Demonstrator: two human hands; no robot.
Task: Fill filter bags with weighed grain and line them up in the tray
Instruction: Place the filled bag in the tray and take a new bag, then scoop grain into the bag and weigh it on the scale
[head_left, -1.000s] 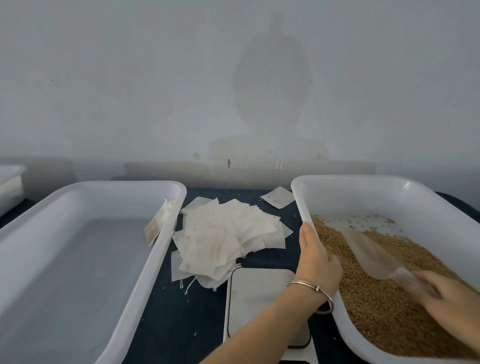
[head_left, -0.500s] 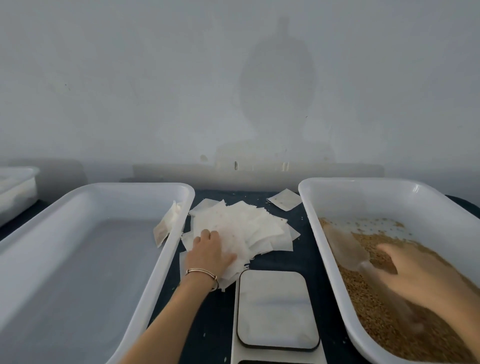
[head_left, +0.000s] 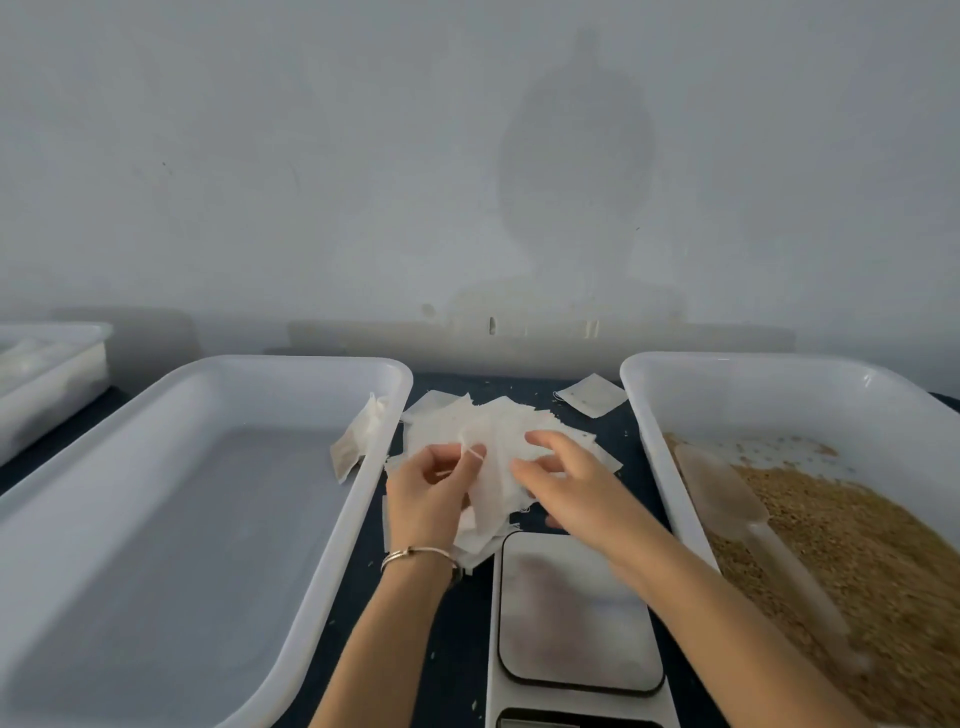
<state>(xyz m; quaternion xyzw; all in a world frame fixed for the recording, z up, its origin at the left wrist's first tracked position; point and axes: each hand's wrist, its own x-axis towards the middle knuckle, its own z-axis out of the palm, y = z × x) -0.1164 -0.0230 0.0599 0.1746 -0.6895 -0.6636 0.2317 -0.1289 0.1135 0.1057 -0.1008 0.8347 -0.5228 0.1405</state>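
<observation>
A heap of white filter bags (head_left: 519, 415) lies on the dark table between two white trays. My left hand (head_left: 431, 493) pinches one filter bag (head_left: 493, 483) lifted off the heap. My right hand (head_left: 566, 483) holds the same bag by its right side, fingers curled on it. The left tray (head_left: 218, 369) holds only one filled bag (head_left: 358, 436) leaning on its right wall. The right tray (head_left: 779, 364) holds brown grain (head_left: 857, 545), with a clear plastic scoop (head_left: 737, 499) lying on it. A scale (head_left: 576, 613) sits in front of the heap.
A single loose filter bag (head_left: 592, 395) lies at the back beside the right tray. Another white container (head_left: 52, 374) stands at the far left. A grey wall rises just behind the table.
My right hand let go of the scoop in the grain tray and came over to the heap. My left hand moved from the grain tray's rim to the heap and lifted one bag.
</observation>
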